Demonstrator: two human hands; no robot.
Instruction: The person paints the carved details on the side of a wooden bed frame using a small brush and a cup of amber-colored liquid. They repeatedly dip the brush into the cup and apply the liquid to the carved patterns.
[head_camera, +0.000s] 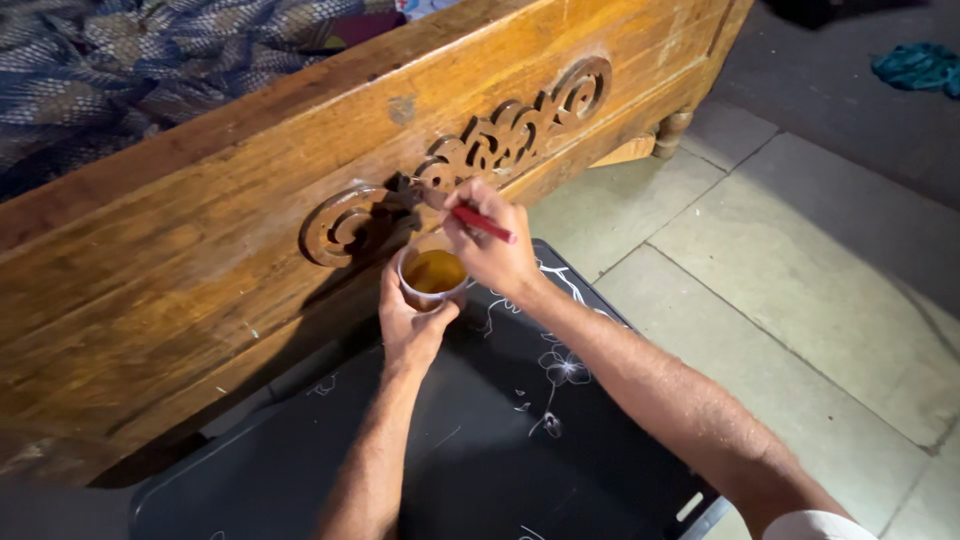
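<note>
My left hand (408, 322) grips a small white cup (432, 276) holding amber-brown liquid, just below the carved scrollwork (470, 155) on a wooden bed board (200, 230). My right hand (492, 245) holds a red-handled brush (482, 224) above the cup. The brush tip touches the carved ornament near its middle, where the wood looks darker and wet. Both forearms reach out over a black cloth.
A black cloth with white flower print (520, 420) lies under my arms. Patterned blue-grey bedding (120, 70) lies behind the board. Grey floor tiles (800, 260) spread to the right, with a turned bed leg (672, 130) and a teal rag (918, 66) at the far right.
</note>
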